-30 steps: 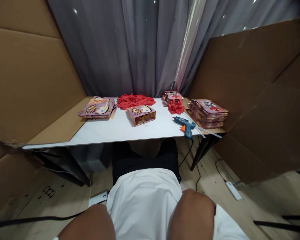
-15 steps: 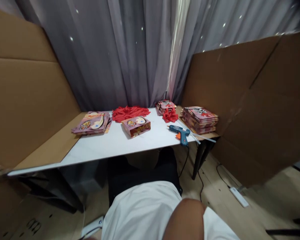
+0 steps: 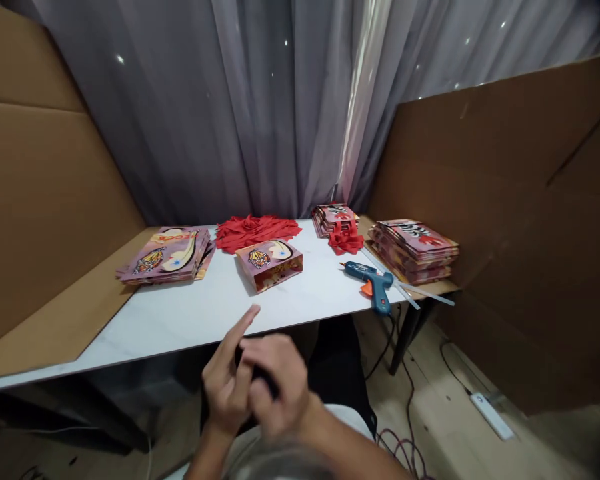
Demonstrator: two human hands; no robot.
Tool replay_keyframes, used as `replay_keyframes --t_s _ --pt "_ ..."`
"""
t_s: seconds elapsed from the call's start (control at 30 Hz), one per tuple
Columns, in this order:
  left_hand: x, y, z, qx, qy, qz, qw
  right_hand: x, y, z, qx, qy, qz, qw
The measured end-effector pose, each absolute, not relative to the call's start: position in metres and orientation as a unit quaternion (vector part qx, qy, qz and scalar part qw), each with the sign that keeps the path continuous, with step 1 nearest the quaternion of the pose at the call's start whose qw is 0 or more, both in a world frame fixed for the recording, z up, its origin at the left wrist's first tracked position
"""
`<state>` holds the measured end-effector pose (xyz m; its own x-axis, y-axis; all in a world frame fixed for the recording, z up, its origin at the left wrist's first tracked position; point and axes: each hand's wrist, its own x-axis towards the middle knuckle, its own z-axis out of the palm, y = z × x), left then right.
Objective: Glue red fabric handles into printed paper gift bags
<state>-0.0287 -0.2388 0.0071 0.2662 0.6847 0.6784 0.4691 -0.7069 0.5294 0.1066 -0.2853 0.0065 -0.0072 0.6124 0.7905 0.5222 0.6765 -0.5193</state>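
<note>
Meeting above the lap in the head view, the left hand (image 3: 227, 383) and right hand (image 3: 280, 380) touch; the left's fingers are parted, one stretched toward the table (image 3: 180, 320), while the right's are curled and blurred, so whether they grip anything cannot be told. The box (image 3: 267, 261) lies beyond them, just in front of the red cloth (image 3: 255, 231), with the left stack (image 3: 165, 257) to one side and the glue gun (image 3: 373, 279) to the other, near the right stack (image 3: 415, 247).
</note>
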Motion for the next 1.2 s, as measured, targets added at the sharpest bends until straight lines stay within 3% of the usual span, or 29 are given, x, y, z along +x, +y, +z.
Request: replay_keyframes --t_s 0.07,0.17,0.27,0.4,0.77,0.93,1.2 --pt "-0.014 -0.201 0.01 0.749 0.375 0.54 0.081 0.135 -0.24 0.009 -0.463 -0.662 0.042 0.588" --pt "0.013 -0.126 0.019 0.729 0.419 0.541 0.003 0.181 -0.159 0.015 -0.603 -0.673 0.08 0.422" --pt "0.029 -0.055 0.022 0.803 0.447 0.395 -0.005 0.211 -0.089 0.016 -0.609 -0.752 0.071 0.243" --pt "0.025 0.002 0.018 0.873 0.412 0.26 0.018 0.222 -0.039 0.017 -0.522 -0.833 0.117 0.143" --pt "0.012 0.051 0.016 0.885 0.367 0.276 0.069 0.204 0.001 0.03 -0.563 -0.774 0.282 0.067" --pt "0.005 0.056 0.002 0.876 0.365 0.306 0.07 0.194 -0.008 0.024 -0.568 -0.784 0.181 0.174" --pt "-0.007 0.058 -0.008 0.858 0.378 0.343 0.055 0.179 -0.022 0.034 -0.553 -0.815 0.133 0.113"
